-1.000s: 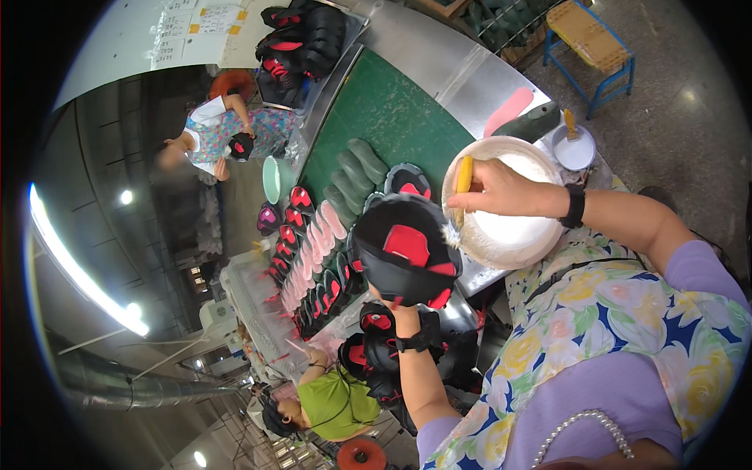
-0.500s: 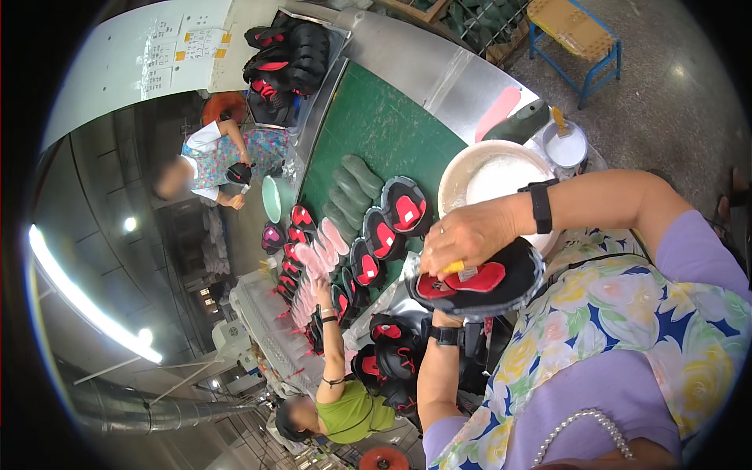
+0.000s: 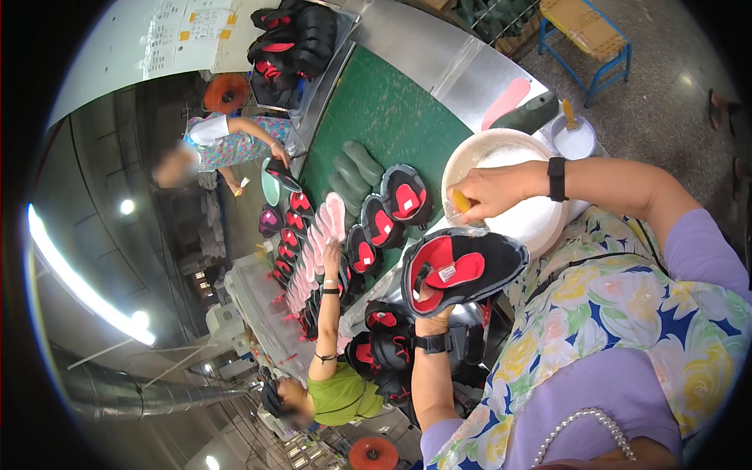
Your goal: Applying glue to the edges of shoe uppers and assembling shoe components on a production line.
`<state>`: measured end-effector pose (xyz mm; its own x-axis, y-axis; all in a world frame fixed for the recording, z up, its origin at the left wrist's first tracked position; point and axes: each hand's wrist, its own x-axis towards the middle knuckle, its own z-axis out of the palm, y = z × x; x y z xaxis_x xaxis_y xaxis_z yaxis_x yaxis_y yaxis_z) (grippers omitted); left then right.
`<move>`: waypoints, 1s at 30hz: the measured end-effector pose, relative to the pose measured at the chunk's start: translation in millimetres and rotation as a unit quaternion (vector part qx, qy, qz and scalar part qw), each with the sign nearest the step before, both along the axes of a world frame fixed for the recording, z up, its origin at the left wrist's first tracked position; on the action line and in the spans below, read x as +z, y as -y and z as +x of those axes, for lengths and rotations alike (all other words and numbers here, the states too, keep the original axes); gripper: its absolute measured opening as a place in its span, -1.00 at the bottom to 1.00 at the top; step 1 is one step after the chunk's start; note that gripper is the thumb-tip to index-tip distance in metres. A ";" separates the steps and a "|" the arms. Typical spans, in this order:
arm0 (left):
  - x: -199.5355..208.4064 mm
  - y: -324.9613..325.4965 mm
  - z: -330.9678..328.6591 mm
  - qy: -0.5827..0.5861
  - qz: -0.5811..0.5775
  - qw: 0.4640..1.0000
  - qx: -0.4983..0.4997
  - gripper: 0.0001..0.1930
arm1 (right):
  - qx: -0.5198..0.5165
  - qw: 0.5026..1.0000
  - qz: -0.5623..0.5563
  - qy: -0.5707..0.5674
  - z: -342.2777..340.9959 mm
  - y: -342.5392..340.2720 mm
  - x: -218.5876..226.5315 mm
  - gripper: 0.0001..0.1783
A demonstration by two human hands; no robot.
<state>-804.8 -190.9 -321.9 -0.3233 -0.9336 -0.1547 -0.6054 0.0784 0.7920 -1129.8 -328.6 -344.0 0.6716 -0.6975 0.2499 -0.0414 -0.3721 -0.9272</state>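
Observation:
My left hand (image 3: 433, 316) grips a black shoe (image 3: 505, 262) with a red lining and a red insole bearing a white label, its opening turned up toward me. Some of the fingers are hidden inside the shoe. Just beyond it, my right hand (image 3: 497, 192) is closed round the yellow handle of a brush (image 3: 460, 201), over the near inner side of a cream bucket (image 3: 453, 166). White liquid (image 3: 509, 154) fills the bucket's lower part. The brush's head is mostly hidden by my hand and the bucket's side.
Black-red shoes (image 3: 407, 200), dark green lasts (image 3: 363, 163) and pink insoles (image 3: 333, 215) line the green belt (image 3: 392, 102). A co-worker's hand (image 3: 332, 254) reaches in. Another person (image 3: 223, 145) stands across. A small white pot (image 3: 574, 141) holds a brush. More shoes (image 3: 392, 352) sit beside my left forearm.
My right hand has lifted the brush out of the shoe and moved it up to the bucket. The shoe has shifted slightly left and tilted. The nearby co-worker's hand has moved upward among the insoles.

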 end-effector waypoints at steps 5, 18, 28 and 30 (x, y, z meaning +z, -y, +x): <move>-39.8 -8.1 90.7 -0.069 0.075 0.992 0.077 -0.33 | -0.072 0.995 0.043 -0.059 20.8 -2.9 -31.5 -0.71; -26.2 19.2 62.4 -0.109 0.164 0.971 0.136 -0.48 | -0.131 0.990 0.036 -0.040 12.2 -6.5 -36.8 -0.80; -10.6 58.2 0.5 -0.176 0.151 0.958 0.168 -0.47 | -0.028 0.995 0.061 -0.075 -20.2 -16.4 -3.9 -0.75; -2.8 56.8 -5.5 -0.186 0.147 0.954 0.183 -0.46 | -0.026 0.993 0.073 -0.089 -23.4 -17.5 -3.8 -0.77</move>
